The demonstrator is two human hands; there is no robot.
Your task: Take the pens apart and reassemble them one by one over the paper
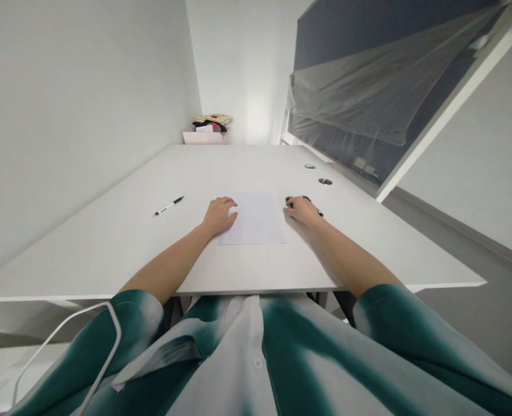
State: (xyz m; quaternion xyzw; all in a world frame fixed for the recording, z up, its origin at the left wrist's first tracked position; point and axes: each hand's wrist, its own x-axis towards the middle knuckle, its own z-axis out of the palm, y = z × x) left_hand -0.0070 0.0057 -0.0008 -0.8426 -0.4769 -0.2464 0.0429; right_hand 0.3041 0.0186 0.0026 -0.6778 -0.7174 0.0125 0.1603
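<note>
A blank white sheet of paper (pixel 258 219) lies flat on the table in front of me. My left hand (pixel 219 216) rests over its left edge, fingers bent forward and thumb held apart; a whitish patch shows between them, and I cannot tell whether it is paper or a small object. Just beyond the sheet's right edge, my right hand (pixel 301 209) is closed around something dark with a bit of green at the fingertips. A slim black-and-silver object (pixel 320 212) sticks out beside that hand, mostly hidden by it.
A white-and-black pen (pixel 168 206) lies left of my left hand. Two round metal grommets (pixel 325 181) are set in the white table (pixel 238 167) at the right. A pinkish box (pixel 201 137) with cloth-like items stands behind the far edge. A plastic-draped dark panel (pixel 359 92) leans at the right.
</note>
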